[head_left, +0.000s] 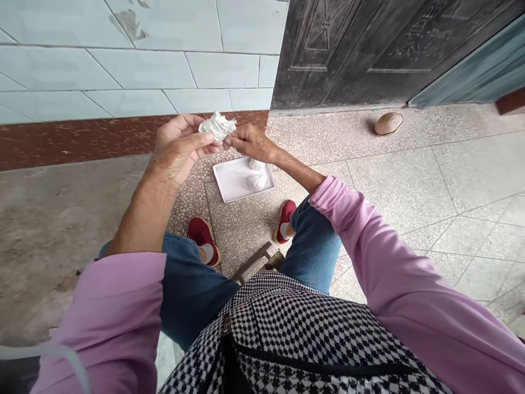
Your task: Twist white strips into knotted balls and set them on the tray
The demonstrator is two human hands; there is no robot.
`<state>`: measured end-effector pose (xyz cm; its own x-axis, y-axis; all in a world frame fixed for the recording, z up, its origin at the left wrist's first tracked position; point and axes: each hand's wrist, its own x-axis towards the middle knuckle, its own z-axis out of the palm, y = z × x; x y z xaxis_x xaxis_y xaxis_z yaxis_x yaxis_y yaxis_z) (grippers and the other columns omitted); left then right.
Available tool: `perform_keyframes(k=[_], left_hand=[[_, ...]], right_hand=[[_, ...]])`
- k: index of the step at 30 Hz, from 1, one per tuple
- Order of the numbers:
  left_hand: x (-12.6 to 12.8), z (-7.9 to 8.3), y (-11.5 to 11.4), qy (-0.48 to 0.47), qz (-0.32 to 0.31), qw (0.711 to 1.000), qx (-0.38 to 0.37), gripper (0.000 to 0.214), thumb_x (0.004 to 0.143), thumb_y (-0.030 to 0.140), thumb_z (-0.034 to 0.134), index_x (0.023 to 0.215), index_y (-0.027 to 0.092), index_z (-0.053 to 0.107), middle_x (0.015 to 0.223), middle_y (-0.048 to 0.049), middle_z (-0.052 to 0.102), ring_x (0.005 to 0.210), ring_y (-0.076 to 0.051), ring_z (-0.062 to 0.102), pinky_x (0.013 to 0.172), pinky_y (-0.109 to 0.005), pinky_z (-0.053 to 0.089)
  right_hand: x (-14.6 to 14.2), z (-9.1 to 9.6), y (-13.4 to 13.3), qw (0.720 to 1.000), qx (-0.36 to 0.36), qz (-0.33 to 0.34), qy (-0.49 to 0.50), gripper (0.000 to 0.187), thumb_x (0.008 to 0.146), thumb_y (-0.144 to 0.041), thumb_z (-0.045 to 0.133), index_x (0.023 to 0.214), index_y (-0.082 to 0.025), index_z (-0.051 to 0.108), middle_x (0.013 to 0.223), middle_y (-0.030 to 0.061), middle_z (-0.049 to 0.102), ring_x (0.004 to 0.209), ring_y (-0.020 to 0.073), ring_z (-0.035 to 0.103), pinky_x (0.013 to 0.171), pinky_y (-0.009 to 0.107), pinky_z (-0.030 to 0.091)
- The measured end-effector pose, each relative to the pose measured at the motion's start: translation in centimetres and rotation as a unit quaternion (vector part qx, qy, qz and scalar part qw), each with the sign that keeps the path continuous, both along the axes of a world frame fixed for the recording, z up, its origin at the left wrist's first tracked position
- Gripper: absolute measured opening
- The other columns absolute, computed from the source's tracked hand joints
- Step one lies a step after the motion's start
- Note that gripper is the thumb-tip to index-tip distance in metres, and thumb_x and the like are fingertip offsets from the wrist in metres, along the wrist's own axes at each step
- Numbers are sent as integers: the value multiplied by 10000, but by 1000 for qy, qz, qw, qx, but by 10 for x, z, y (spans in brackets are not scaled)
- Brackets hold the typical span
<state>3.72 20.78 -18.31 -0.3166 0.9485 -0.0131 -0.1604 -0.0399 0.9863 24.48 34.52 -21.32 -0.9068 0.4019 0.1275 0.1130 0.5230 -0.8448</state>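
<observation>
My left hand (pixel 182 143) is closed around a small piece of white yarn work (pixel 217 127), its thumb pressed on the front and its fingers behind. The piece looks ruffled and looped, like crochet. My right hand (pixel 252 142) is pinched at the right edge of the piece; whatever sits between its fingertips is too small to make out. Below the hands, a shallow white tray (pixel 229 183) lies on the floor. Inside it rests a ball of white yarn (pixel 255 181), with a second white ball (pixel 256 163) partly hidden behind my right hand.
A tiled wall (pixel 143 68) with a brown base strip rises ahead. To its right stands a dark carved door (pixel 344 49). A pinkish rounded object (pixel 389 124) lies near the doorway. My red shoes (pixel 200 232) flank the tray, and a low stool frame (pixel 254 261) shows between my legs.
</observation>
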Motion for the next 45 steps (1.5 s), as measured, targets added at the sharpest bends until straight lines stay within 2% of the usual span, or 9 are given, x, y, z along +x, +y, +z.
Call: perform_keyframes(k=[5, 12, 17, 22, 26, 29, 33, 40, 45], left_hand=[[-8, -10, 11, 136, 102, 985, -34, 362, 703, 42, 868, 988, 206, 716, 910, -47, 859, 704, -180, 736, 643, -275, 592], [-6, -4, 0, 234, 39, 971, -37, 320, 750, 88, 934, 1062, 159, 917, 977, -50, 916, 829, -183, 786, 817, -297, 660], [1, 5, -10, 162, -70, 984, -33, 342, 774, 204, 934, 1109, 163, 987, 1053, -120, 936, 840, -209, 778, 728, -317, 670], [4, 10, -13, 52, -88, 995, -16, 356, 726, 211, 1038, 1073, 204, 957, 1092, -133, 920, 876, -213, 791, 714, -308, 690], [1, 8, -12, -31, -63, 997, -11, 401, 698, 185, 1065, 1072, 206, 922, 1145, -144, 906, 926, -237, 811, 741, -335, 739], [0, 3, -8, -60, -18, 998, 10, 376, 722, 157, 1042, 1059, 195, 881, 1129, -140, 891, 926, -230, 805, 744, -326, 742], [0, -4, -1, -70, 35, 996, 35, 343, 746, 149, 977, 1054, 185, 828, 1097, -126, 892, 886, -197, 796, 760, -300, 736], [-3, -11, 10, 104, 174, 979, -16, 357, 755, 73, 978, 969, 210, 727, 933, -18, 833, 832, -173, 757, 810, -307, 719], [-2, -4, 4, 170, 104, 979, -33, 334, 673, 44, 961, 924, 195, 801, 875, -11, 829, 815, -176, 761, 783, -287, 679]], right_hand=[[-8, 6, -28, 998, 24, 59, -12, 342, 1361, -207, 578, 1080, -146, 765, 956, 25, 685, 968, 196, 639, 998, 321, 557], [0, 37, -25, 996, 81, -42, -22, 343, 1375, -258, 559, 1173, -147, 813, 1098, 84, 810, 1103, 230, 740, 1153, 390, 628], [8, 44, -13, 994, 38, -102, -1, 391, 1359, -298, 614, 992, -215, 717, 965, 44, 773, 1011, 200, 711, 992, 324, 630], [4, 38, -8, 991, -63, -113, 23, 436, 1341, -276, 674, 910, -241, 622, 843, -11, 659, 871, 147, 596, 853, 282, 557], [-7, 19, 1, 988, -132, -75, 14, 503, 1391, -439, 668, 931, -244, 604, 745, -66, 532, 751, 116, 484, 711, 269, 446], [-15, 6, -1, 987, -151, -36, 29, 496, 1410, -399, 637, 948, -222, 601, 709, -95, 460, 696, 95, 409, 665, 249, 387], [-22, 8, -24, 984, -171, -38, 12, 435, 1400, -399, 681, 1012, -201, 678, 680, -101, 419, 689, 116, 396, 669, 251, 410], [-14, 55, -66, 991, -85, -55, -89, 382, 1325, -469, 727, 1028, -231, 761, 834, 34, 693, 967, 246, 721, 938, 359, 633], [-5, 61, -49, 995, 16, -88, -43, 339, 1307, -420, 672, 1018, -268, 761, 1110, 103, 870, 1153, 278, 787, 1121, 386, 670]])
